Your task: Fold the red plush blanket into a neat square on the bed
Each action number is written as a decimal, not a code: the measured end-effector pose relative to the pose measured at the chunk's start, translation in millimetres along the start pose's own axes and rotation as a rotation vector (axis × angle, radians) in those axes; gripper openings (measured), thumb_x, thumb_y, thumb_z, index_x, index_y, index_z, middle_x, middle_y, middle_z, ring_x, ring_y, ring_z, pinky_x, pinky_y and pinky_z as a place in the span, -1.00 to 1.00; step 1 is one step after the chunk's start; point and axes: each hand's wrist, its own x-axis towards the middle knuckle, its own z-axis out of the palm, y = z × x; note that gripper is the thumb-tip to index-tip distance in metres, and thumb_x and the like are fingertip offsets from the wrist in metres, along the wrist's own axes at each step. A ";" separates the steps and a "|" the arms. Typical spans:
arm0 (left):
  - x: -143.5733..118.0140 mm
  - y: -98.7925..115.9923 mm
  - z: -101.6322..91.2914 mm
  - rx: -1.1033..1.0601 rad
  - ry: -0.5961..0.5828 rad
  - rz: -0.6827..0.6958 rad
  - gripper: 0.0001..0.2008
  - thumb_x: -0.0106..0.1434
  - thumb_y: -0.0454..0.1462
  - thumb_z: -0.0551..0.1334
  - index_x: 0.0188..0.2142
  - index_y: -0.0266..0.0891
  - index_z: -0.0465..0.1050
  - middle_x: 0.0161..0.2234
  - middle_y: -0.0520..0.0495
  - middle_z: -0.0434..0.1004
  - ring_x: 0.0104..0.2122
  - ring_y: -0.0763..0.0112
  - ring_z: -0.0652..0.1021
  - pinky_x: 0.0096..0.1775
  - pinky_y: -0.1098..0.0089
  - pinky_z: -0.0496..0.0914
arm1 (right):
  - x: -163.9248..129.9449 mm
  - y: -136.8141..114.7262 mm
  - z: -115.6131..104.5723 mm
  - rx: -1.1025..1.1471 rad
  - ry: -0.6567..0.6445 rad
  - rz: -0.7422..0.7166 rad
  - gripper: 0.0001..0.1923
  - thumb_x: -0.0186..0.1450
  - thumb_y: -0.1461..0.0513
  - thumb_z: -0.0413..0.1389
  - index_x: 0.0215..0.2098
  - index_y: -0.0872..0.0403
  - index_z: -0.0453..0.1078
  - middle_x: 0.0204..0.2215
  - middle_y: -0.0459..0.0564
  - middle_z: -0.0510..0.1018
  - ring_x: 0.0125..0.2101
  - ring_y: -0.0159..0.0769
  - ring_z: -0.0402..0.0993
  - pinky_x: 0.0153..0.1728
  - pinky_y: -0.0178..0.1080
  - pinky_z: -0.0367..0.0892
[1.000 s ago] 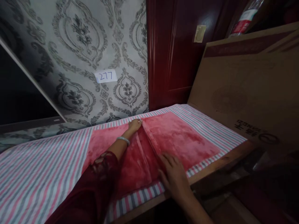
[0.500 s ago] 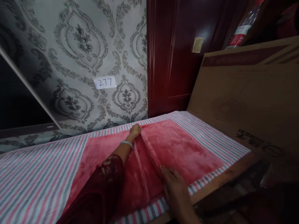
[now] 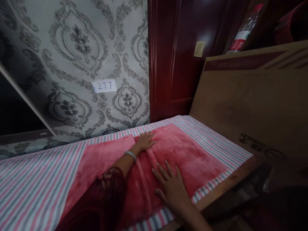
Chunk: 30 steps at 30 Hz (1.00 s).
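Both hands (image 3: 172,187) now flat, atop blanket (image 3: 192,154)

Home room: damask wallpaper (image 3: 79,41), dark-red wooden door (image 3: 178,57), striped bedsheet (image 3: 31,189).

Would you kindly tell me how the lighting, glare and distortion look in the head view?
Head view: dim overall, the right and lower edges falling into deep shadow; a soft glare patch on the glossy red door; wide-angle bending tilts the wallpaper and the cardboard; the left hand and right hand on the pink blanket look fairly sharp.
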 end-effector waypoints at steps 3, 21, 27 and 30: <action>-0.3 -1.8 10.0 0.027 -0.036 -0.005 -0.31 0.40 0.09 -0.06 0.42 -0.11 -0.03 0.44 -0.19 -0.05 0.39 -0.06 0.07 0.33 -0.06 -0.07 | 0.0 0.2 8.3 -0.003 -0.003 0.005 -0.33 0.36 0.03 0.08 0.40 -0.29 0.03 0.43 -0.13 0.00 0.43 0.08 -0.31 0.30 0.37 -0.34; -87.1 -0.9 -50.9 -0.046 0.061 0.094 -0.52 0.34 -0.18 0.12 0.23 -0.21 0.36 0.29 -0.15 0.31 0.29 0.23 0.29 0.30 0.25 0.13 | -0.8 19.0 -5.6 0.488 0.456 0.054 -0.58 0.39 0.12 -0.06 0.06 0.08 0.49 0.01 0.15 0.59 0.04 -0.10 0.48 0.10 -0.01 0.31; -139.0 -42.7 -53.7 -0.057 0.148 0.000 -0.51 0.33 -0.16 0.10 0.22 -0.21 0.37 0.23 -0.11 0.41 0.25 0.24 0.36 0.28 0.27 0.19 | 4.9 10.7 -26.6 0.395 0.409 0.081 -0.69 0.33 0.26 0.03 -0.03 0.11 0.52 -0.13 0.10 0.62 -0.14 -0.20 0.51 -0.06 -0.20 0.36; -157.5 -56.7 -43.0 0.013 0.106 -0.055 -0.44 0.33 -0.12 0.10 0.28 -0.24 0.29 0.27 -0.15 0.36 0.28 0.19 0.32 0.29 0.24 0.16 | 12.5 9.7 -36.0 0.285 0.284 0.107 -0.65 0.35 0.26 0.05 0.06 0.13 0.47 -0.09 0.09 0.61 -0.14 -0.23 0.50 -0.07 -0.24 0.32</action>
